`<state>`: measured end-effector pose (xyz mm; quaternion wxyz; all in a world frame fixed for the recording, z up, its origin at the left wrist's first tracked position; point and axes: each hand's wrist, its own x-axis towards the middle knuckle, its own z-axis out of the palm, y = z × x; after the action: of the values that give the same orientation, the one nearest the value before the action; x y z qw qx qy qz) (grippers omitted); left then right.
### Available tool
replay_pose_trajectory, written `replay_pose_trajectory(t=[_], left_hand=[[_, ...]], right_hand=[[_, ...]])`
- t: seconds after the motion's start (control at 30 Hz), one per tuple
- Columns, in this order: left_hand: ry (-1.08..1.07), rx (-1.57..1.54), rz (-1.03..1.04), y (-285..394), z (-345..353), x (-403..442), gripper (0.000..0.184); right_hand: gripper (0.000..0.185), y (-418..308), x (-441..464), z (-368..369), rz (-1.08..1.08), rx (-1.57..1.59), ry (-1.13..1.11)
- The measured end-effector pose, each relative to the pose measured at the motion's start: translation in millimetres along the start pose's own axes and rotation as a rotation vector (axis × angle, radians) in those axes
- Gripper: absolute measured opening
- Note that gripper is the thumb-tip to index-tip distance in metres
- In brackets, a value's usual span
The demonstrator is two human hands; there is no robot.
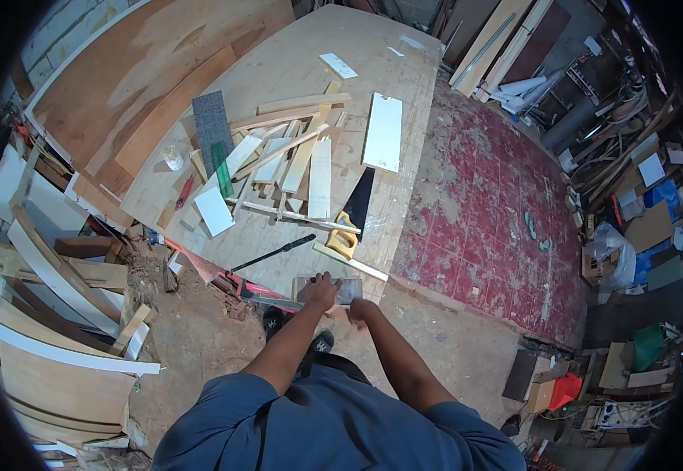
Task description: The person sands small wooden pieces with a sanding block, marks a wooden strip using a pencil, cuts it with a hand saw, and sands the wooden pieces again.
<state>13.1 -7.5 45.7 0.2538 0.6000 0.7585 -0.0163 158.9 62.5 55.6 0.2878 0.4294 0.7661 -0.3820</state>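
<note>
Grey board (349, 291) under the left hand (321, 292)

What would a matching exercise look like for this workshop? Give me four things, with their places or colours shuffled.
Things:
1. Left hand
2. Saw
3. Sandals
4. Shirt

Places and colours:
A. On the red floor
B. Blue
C. On a block at the near edge of the table
D. Yellow handle, black blade

Right pairs: 1-C, 2-D, 3-A, 4-B.
</note>
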Motion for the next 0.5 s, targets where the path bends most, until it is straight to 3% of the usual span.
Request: replay_pose_trajectory(t=[0.03, 0.07, 0.17, 0.23, 0.27, 0.5], left_hand=[[0.000, 0.016, -0.001, -0.8, 3.2, 0.2, 0.060], [0.006, 0.023, 0.002, -2.1, 3.5, 3.7, 0.060], [-0.005, -0.027, -0.033, -4.9, 23.0, 13.6, 0.063], [-0.058, 0.056, -0.015, -2.4, 12.6, 11.9, 0.063], [-0.062, 0.060, -0.012, -0.7, 10.6, 9.5, 0.063], [0.045, 0.060, -0.006, -4.0, 14.2, 8.6, 0.055]], right_hand=[[0.016, 4.1, -0.3, 0.8, 0.064, 0.015, -0.441], [0.016, 3.0, 5.0, -2.4, 0.061, 0.017, -0.433], [0.013, -0.9, 14.8, -12.6, -0.313, -0.140, 0.236], [0.020, -17.7, 14.4, -14.8, -0.081, 0.115, 0.712], [0.028, -24.4, 11.2, -19.1, -0.033, 0.149, 0.710], [0.027, -20.1, 7.1, -2.0, 0.001, 0.104, 0.565]])
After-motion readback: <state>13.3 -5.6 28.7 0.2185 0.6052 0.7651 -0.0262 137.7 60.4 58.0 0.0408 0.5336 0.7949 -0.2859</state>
